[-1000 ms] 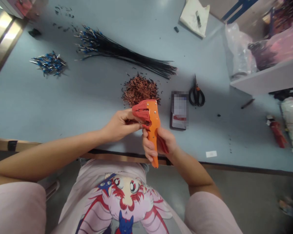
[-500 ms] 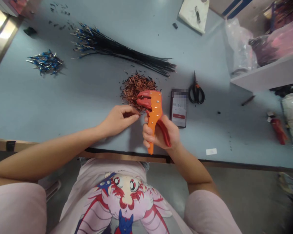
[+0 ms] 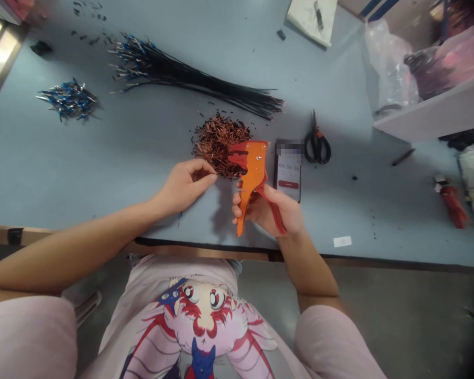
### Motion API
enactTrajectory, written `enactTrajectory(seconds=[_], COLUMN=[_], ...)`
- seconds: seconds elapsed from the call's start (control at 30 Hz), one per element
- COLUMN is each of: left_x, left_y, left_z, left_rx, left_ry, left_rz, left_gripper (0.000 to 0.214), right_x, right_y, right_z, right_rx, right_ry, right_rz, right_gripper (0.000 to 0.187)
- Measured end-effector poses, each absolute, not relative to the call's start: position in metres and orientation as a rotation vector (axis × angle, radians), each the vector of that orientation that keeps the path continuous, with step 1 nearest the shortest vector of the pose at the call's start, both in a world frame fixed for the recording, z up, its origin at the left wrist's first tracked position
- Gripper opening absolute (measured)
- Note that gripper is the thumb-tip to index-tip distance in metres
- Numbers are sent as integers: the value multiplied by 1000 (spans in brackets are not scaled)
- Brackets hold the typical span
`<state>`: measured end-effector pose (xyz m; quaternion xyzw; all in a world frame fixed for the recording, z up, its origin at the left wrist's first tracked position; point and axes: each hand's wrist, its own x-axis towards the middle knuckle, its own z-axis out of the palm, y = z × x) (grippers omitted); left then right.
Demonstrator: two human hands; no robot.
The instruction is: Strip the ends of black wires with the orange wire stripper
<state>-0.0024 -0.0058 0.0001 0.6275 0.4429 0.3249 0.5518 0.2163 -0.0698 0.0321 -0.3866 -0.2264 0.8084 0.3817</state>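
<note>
My right hand is wrapped around an orange and red wire stripper, its handles spread apart. The stripper's red jaws point left, over a heap of copper and black wire scraps. To the left of the tool, my left hand has thumb and forefinger pinched at the heap's near edge. A thin wire with a blue terminal pokes out below this palm; its middle is hidden by the hand.
A bundle of black wires with blue terminals lies behind the heap. Farther left is a pile of blue terminals. A phone and black scissors lie on the right, with a red-handled tool beyond. A notepad lies at the back.
The stripper has tilted and shifted slightly right, and its handles have spread wider. My left hand has drawn a little left, away from the jaws. The blue terminal now shows below it.
</note>
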Motion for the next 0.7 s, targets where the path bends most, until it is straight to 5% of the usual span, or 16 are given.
enactTrajectory(seconds=[0.23, 0.7], left_x=[-5, -7], left_y=[-4, -6], left_z=[10, 15], left_rx=[1442, 1610], left_ry=[1099, 1195], left_rz=[999, 1012], left_gripper=[16, 8], right_x=[216, 213], right_y=[-78, -79], right_z=[36, 27], right_rx=[-1238, -1090], right_ry=[-986, -975], right_rz=[1747, 2011], right_gripper=[42, 50])
